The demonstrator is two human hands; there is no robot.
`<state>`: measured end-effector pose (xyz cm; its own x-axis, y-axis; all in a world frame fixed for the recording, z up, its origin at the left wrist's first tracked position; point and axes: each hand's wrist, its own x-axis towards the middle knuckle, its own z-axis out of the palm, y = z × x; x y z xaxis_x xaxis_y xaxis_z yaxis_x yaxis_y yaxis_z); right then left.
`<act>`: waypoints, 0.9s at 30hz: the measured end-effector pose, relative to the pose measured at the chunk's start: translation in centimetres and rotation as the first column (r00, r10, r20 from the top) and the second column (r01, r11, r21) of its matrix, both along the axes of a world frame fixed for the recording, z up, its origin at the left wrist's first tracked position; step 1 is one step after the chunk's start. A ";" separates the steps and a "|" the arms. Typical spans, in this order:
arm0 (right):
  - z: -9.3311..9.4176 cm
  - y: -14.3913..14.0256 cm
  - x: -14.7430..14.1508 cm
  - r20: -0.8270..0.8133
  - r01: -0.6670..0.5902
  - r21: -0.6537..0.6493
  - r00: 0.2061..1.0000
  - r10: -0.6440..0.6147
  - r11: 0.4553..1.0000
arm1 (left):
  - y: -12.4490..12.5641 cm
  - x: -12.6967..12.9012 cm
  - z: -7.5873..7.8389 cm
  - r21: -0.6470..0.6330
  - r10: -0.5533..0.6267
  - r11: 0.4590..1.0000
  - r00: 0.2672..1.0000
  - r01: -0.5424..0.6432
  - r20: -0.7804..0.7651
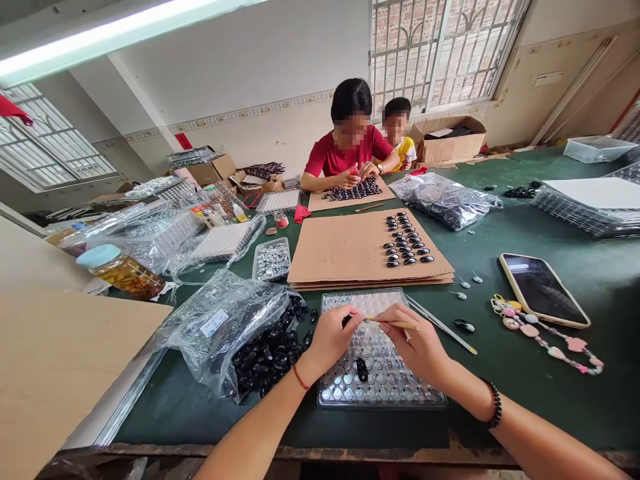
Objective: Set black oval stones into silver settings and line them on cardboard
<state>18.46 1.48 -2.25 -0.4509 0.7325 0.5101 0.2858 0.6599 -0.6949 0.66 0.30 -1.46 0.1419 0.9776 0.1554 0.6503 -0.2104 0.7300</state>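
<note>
Both hands are over the clear tray [400, 393]: left hand [330, 337] grip pinching a black bead [347, 321], right hand [417, 343] grip pinching a thin stick [395, 325].

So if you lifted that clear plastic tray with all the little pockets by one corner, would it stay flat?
Probably not. The clear tray looks thin and moulded, so it would likely flex and feel light. The loose black piece lying in it could slide out if it tilted.
</note>
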 end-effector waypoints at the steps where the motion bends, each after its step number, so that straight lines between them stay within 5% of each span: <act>1: 0.0 0.0 0.0 0.001 -0.008 -0.004 1.000 0.008 1.000 | -0.1 0.1 0.0 0.017 -0.020 1.000 1.000 0.020 -0.003; 13: 0.0 -0.1 0.4 0.096 -0.043 0.090 0.995 0.035 0.995 | -0.8 0.3 -0.8 0.049 -0.055 0.997 0.998 0.055 -0.005; 16: -0.1 0.0 0.4 0.085 -0.051 0.083 0.995 0.044 0.995 | -0.7 0.5 -0.5 -0.046 -0.060 0.997 0.998 0.061 0.032; 19: -0.3 0.5 0.5 -0.001 -0.007 -0.050 1.000 0.007 0.999 | -0.4 0.8 -0.3 -0.261 -0.067 0.956 0.967 0.132 0.246; 23: -0.3 1.1 0.7 -0.148 -0.041 -0.232 0.989 0.006 0.972 | 0.3 0.4 0.1 -0.441 0.044 0.883 0.906 0.162 0.421; 27: 0.4 1.3 1.3 -0.242 0.022 -0.176 0.968 -0.065 0.984 | 1.3 -1.4 1.0 -0.404 0.270 0.912 0.854 -0.078 0.444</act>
